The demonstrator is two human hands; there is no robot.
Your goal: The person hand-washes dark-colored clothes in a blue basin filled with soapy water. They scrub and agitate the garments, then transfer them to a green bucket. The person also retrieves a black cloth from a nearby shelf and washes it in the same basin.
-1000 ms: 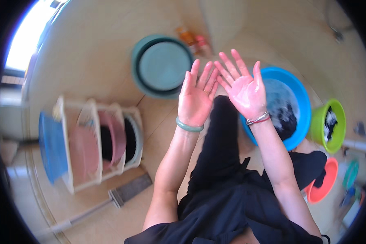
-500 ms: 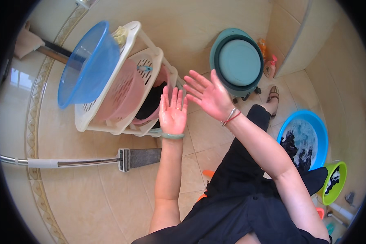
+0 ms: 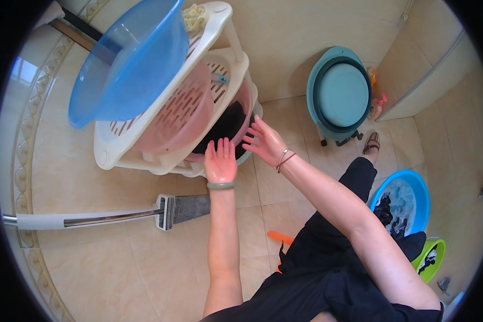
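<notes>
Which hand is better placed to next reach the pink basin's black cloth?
Probably the left hand: it points at the black cloth; the right hand is mostly right of the pink basin.

Best way to lower pink basin [image 3: 245, 102] w/ dark cloth [image 3: 225, 126] is from the pic's R, where there's a gap btwn white rack [image 3: 220, 15] & folding tub [image 3: 313, 99] over the floor [image 3: 284, 188]; rack's shelf edge blocks it from upper L. L hand [image 3: 220, 163] & R hand [image 3: 265, 142] sit in front of that opening, w/ a narrow slot btwn them. Up top, blue basin [image 3: 139, 80] juts past the shelf, upper pink basin [image 3: 180, 110] takes most of the tier below, & mop [image 3: 190, 209] obstructs L of the L forearm, ht. diff. unclear.
</notes>
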